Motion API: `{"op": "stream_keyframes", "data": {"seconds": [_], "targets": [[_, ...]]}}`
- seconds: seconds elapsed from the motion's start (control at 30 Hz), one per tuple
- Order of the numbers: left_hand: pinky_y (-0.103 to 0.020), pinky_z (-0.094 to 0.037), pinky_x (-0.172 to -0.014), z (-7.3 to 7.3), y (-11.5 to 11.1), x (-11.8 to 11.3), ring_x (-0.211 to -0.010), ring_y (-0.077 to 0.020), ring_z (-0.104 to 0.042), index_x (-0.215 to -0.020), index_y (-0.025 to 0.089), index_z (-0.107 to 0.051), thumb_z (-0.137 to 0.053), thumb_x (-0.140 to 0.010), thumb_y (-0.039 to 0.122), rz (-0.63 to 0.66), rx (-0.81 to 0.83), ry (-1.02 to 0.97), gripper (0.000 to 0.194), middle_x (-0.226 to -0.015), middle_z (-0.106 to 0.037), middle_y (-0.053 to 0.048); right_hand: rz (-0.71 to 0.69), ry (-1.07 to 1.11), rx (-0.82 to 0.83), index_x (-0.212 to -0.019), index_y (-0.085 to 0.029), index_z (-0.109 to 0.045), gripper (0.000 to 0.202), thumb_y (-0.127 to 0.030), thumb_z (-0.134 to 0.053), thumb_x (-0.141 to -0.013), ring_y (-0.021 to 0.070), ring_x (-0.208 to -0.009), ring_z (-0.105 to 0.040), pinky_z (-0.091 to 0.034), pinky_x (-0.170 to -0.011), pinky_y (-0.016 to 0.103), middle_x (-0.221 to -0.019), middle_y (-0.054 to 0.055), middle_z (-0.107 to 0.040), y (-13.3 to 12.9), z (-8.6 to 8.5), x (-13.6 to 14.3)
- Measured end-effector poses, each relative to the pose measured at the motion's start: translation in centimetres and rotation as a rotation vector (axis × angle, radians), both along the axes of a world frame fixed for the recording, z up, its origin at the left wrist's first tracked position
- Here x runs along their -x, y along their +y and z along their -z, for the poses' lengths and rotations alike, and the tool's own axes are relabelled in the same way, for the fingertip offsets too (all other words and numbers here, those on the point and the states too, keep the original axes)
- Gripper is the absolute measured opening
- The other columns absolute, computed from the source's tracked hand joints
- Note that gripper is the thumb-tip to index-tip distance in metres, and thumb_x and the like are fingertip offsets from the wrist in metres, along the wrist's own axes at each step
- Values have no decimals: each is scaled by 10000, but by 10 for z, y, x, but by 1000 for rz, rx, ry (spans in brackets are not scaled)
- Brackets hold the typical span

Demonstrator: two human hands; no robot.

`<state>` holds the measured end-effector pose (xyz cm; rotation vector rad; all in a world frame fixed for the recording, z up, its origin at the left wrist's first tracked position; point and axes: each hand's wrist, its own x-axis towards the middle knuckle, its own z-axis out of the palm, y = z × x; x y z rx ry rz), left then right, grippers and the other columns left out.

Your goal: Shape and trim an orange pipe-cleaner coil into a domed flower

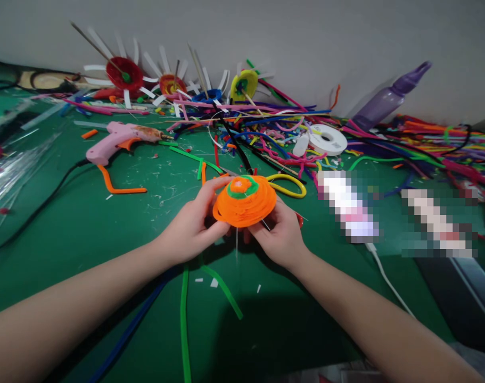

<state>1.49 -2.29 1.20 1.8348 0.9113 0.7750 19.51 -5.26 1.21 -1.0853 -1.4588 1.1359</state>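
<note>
An orange coiled pipe-cleaner disc (246, 207), domed and with a green ring round an orange centre, is held up between both hands over the table. My left hand (200, 218) grips its left edge, thumb at the near rim. On the opposite side my right hand (280, 231) holds the rim, with its fingers partly hidden underneath. A thin pale strand hangs below the disc. Just beyond the hands lies a yellow pipe-cleaner loop (286, 186). Green pipe cleaners (185, 324) lie on the near side, with small white scraps (214, 283).
A pink glue gun (120, 141) with a black cord lies at left. Against the wall stand coiled discs with white strips (124, 74). Heaped pipe cleaners, a white spool (328, 139) and a purple bottle (386, 101) sit behind. At right is a blurred device (348, 207) with a white cable.
</note>
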Motion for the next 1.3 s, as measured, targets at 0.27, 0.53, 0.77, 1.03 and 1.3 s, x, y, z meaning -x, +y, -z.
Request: {"op": "stream_keyframes", "data": {"seconds": [0.27,0.53,0.77,1.03,1.3], "targets": [[-250,-511,-631,1,0,0,-684,-145,-655,-1339,188,-336,-508,-794,157,6,-1,-13,572,-769,-630,19,-8,10,4,-859,-231,-535,171,-185,-669,-762,100,-482,-592,-571,-483,272,-773,2,-660,1,-2,1],[-263,-521,-665,0,0,0,-701,-154,-658,-1347,188,-327,-502,-794,174,14,9,-15,580,-757,-631,24,0,-7,3,-851,-232,-536,164,-210,-674,-765,109,-476,-588,-574,-493,286,-722,-7,-647,0,-1,0],[-259,-519,-688,1,0,0,-794,-176,-658,-1344,184,-349,-511,-787,166,-9,-13,0,581,-752,-612,17,-5,-18,16,-854,-227,-538,162,-229,-676,-771,104,-482,-596,-571,-484,279,-807,17,-684,1,-1,0],[-250,-512,-632,0,0,0,-705,-151,-648,-1344,188,-329,-504,-793,173,10,-10,-15,578,-774,-631,13,-12,-7,9,-857,-236,-531,162,-215,-668,-772,110,-471,-589,-567,-472,281,-705,-14,-650,0,-1,0],[-247,-517,-630,0,0,0,-705,-147,-657,-1340,188,-329,-500,-800,174,9,-10,-9,567,-807,-644,7,-23,20,9,-852,-241,-523,183,-148,-652,-763,117,-476,-596,-541,-463,273,-647,-38,-620,1,-2,0]]}}
